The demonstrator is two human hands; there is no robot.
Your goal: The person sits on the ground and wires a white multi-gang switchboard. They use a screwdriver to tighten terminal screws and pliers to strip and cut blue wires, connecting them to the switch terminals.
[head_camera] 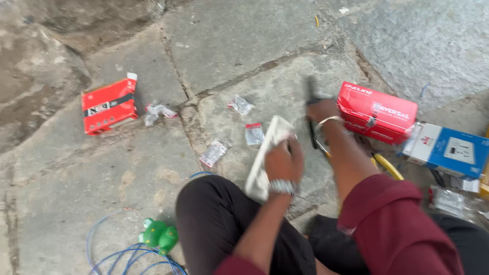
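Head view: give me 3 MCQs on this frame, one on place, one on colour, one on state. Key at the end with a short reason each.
1. Where does the blue box lie?
A. Right of the red box by the right hand
B. Beside the green object
C. On the person's knee

2. What colour is the wire coil at the bottom left?
A. Yellow
B. Blue
C. Black

3. What is the left hand doing?
A. Resting flat on the stone floor
B. Hanging open and empty
C. Gripping a white plate-like part

Key: 1 A, it sits against the right end of the red box next to the right hand. 2 B, the loops beside the green object are blue. 3 C, its fingers close around the white part, held above the stone floor.
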